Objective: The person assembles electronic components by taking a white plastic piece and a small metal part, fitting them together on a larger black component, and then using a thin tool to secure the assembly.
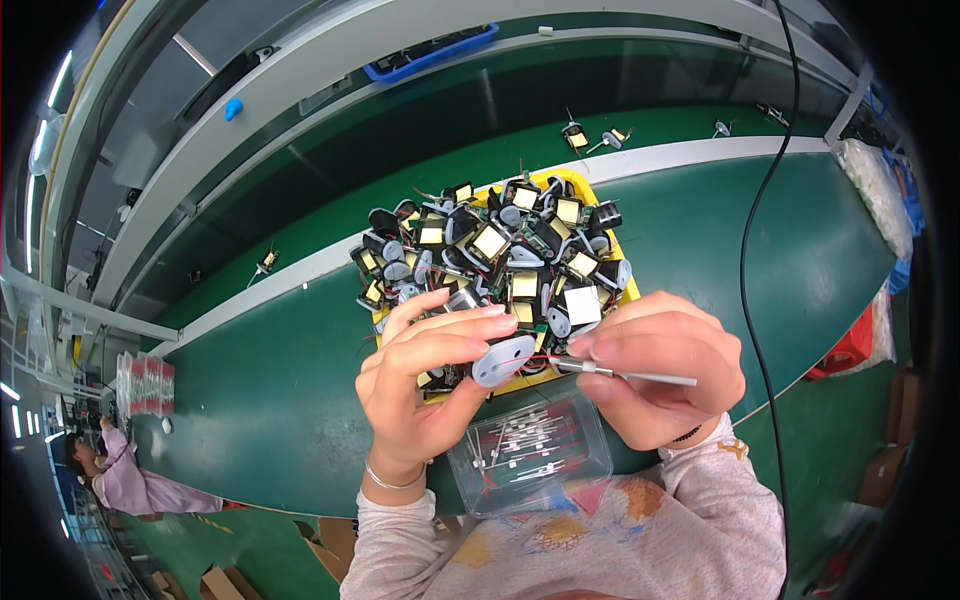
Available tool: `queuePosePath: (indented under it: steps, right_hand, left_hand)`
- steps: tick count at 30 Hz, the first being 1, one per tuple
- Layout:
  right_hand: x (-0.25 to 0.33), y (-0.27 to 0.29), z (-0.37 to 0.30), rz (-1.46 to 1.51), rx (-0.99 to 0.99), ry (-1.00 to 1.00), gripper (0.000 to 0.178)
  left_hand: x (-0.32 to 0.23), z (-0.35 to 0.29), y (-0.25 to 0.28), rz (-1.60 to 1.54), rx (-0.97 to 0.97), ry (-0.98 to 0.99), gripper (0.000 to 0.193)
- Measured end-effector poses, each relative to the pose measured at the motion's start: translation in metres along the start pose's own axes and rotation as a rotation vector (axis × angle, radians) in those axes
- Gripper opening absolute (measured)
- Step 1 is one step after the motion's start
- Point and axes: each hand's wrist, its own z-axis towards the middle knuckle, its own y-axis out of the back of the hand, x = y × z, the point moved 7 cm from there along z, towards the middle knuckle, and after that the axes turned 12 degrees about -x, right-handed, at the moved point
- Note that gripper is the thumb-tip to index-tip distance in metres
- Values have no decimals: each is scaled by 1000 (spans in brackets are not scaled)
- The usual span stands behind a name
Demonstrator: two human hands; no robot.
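Note:
My left hand [425, 365] is closed around a small device with a light grey oval end plate [504, 362], which has holes in it. The rest of that device is mostly hidden by my fingers. Pinched in my right hand [668, 365] is a slim rod part [640, 377], metallic at one end and white along its shaft. A thin red wire spans the short gap from the plate to the rod. Below my hands, a transparent plastic box [468, 490] contains several thin white rods with small white pieces and red wires. Behind them, a yellow bin [628, 285] is heaped with similar black and grey devices bearing pale yellow pads.
A black cable [745, 260] hangs down across the right of the green bench [270, 370]. Loose devices [574, 136] lie beyond the white ledge. Transparent containers [146, 385] stand at the far left. Another person [130, 470] sits beyond the bench's left end.

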Motion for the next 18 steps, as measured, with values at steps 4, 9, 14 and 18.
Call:
queuePosePath:
  steps: [4,9,14,18]
  right_hand:
    - [0,-1,-1,-12,3,9,22]
    - [1,0,-2,-8,-12,6,22]
    - [0,1,-2,2,-26,5,22]
    - [-3,3,-4,37,-85,-48,28]
  left_hand:
    - [0,1,2,9,-14,-6,33]
    - [-1,1,2,11,-20,-5,33]
    - [-1,0,1,16,-14,-3,33]
    - [-1,0,3,21,-31,-5,33]
